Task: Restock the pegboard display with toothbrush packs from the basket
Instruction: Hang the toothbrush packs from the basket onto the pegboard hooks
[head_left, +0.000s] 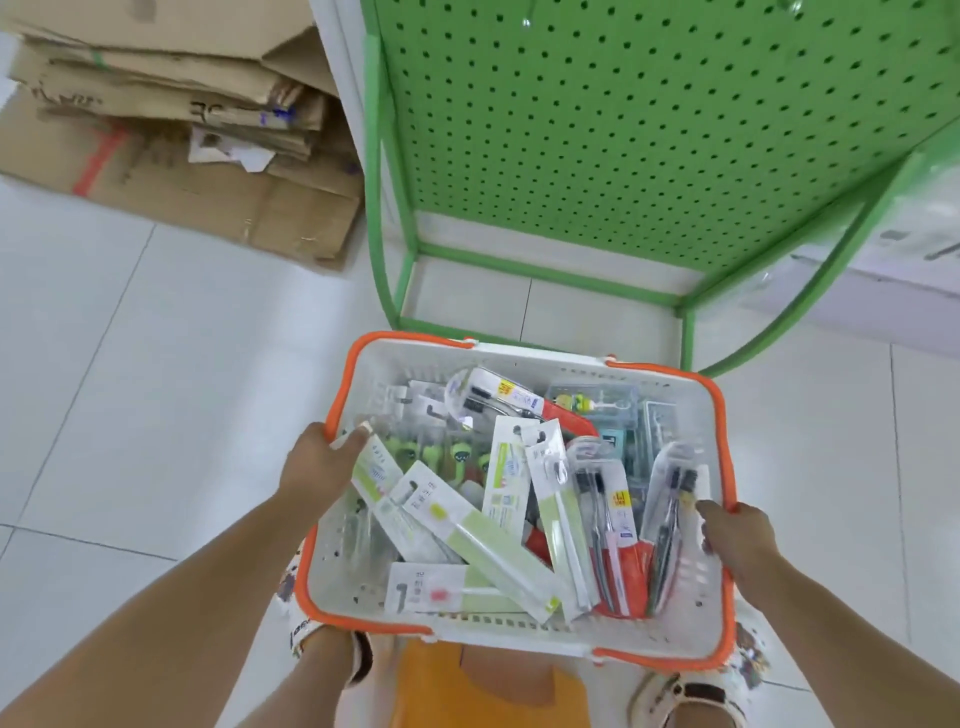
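Note:
A white plastic basket (519, 358) with an orange rim fills the lower middle of the view, held above the floor. It is full of toothbrush packs (498, 525): several white-and-green ones on the left, clear ones with black brushes on the right. My left hand (319, 460) grips the basket's left rim, thumb over the edge. My right hand (737, 540) grips the right rim. The green pegboard stand (649, 119) rises just beyond the basket; the stretch of board in view carries no packs.
Flattened cardboard boxes (171, 130) lie stacked on the white tiled floor at the upper left. A pale shelf or box (883, 280) sits to the right of the stand. The stand's green base frame (545, 275) stands on the floor ahead.

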